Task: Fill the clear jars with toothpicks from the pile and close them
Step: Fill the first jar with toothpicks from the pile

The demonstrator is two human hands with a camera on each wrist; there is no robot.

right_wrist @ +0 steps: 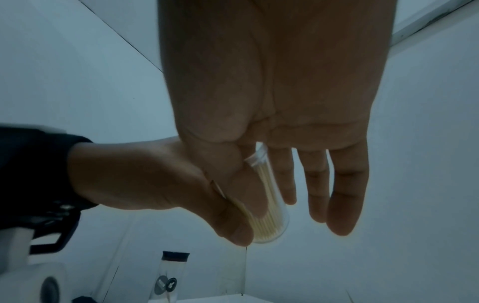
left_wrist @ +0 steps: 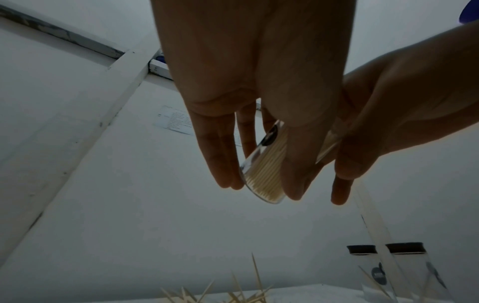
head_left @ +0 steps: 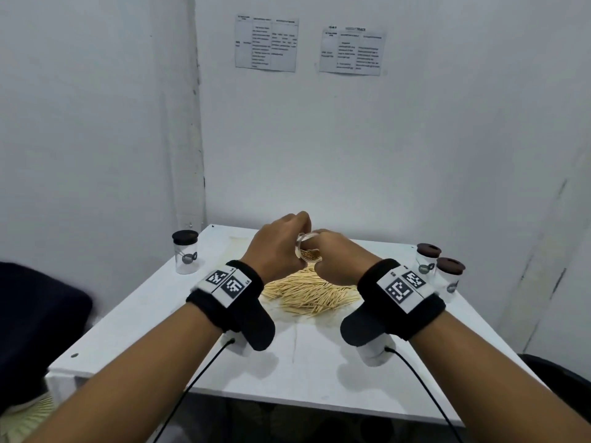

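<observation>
Above the toothpick pile (head_left: 308, 292) on the counter (head_left: 153, 318), both the left hand (head_left: 276, 247) and right hand (head_left: 339, 260) grasp a toothpick-filled clear jar (head_left: 307, 251), filling apparently done, so capping likely comes next.

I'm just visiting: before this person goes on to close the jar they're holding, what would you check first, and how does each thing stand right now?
1. Held jar gripped securely: ok, the left hand has fingers and thumb around it.
2. Jar has toothpicks inside: ok, a packed bundle shows through the glass.
3. Right hand free to fetch a lid: not ok, it is at the jar's mouth.
4. Lid for this jar within reach: cannot tell, no loose lid shows.
5. Pile of toothpicks clear of the hands: ok, it lies on the table below them.
6. Other jars out of the way: ok, the left jar and the two right jars stand capped at the edges.
</observation>
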